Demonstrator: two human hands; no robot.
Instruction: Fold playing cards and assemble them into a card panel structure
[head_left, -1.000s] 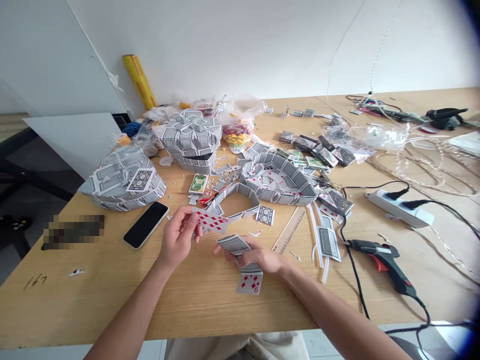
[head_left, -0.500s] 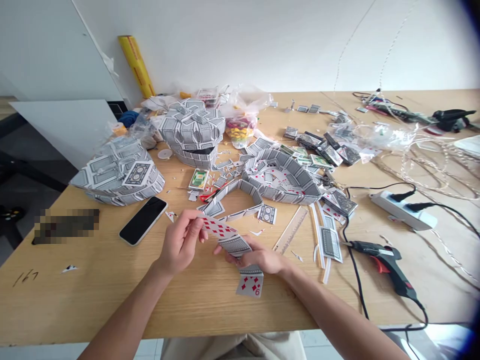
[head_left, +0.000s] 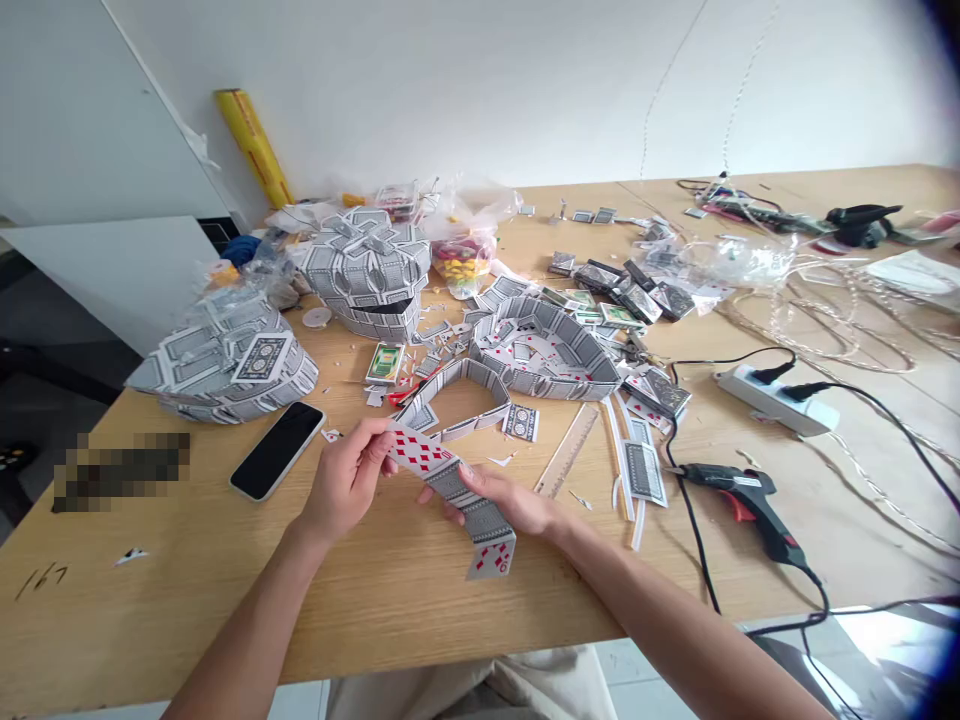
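A strip of joined playing cards (head_left: 484,518) is held in the air over the table's front part, running from upper left to lower right. Its upper end shows a red diamonds face, its middle shows grey patterned backs, and a diamonds card hangs folded down at the lower end. My left hand (head_left: 346,482) is closed, pinching the upper end between thumb and fingers. With the thumb on top and fingers underneath, my right hand (head_left: 517,500) grips the strip's middle. Just beyond the hands stands a curved card band (head_left: 472,425), beside a larger card-walled tray (head_left: 536,384).
Two card-built boxes (head_left: 367,265) (head_left: 225,365) stand at the back left, near a phone (head_left: 277,452). A ruler (head_left: 568,450), loose cards (head_left: 646,472), a glue gun (head_left: 750,505) and a power strip (head_left: 780,400) lie to the right. Black cords hang over the front edge.
My right hand has slid up along the strip towards my left hand, leaving more of the card backs below it uncovered. The whole view has shifted slightly.
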